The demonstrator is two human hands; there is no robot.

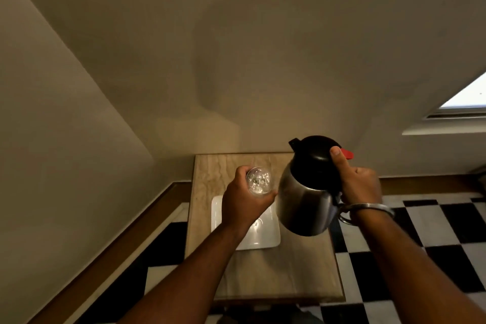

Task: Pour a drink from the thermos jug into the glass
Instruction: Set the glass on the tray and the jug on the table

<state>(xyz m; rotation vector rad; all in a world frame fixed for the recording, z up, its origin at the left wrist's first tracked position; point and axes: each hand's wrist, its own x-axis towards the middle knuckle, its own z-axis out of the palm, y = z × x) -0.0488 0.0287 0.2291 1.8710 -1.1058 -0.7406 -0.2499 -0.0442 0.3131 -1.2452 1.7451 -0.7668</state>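
Where the chequered floor [434,231] meets the wall, a small marble-look worktop [263,271] carries a white square plate [265,241]. Above it the right hand [360,187] holds the thermos jug [305,200] off the surface, fingers wrapped round its handle and thumb on the black lid, the jug tipped with its spout toward the wall. Just beside it, the left hand [244,205] grips the glass [259,183], fingers closed about its side; whether any liquid lies inside is hard to tell.

Dim, warm light; bright window [468,95] at right, soft wall [236,34] shadows, wide-angle bending at edges
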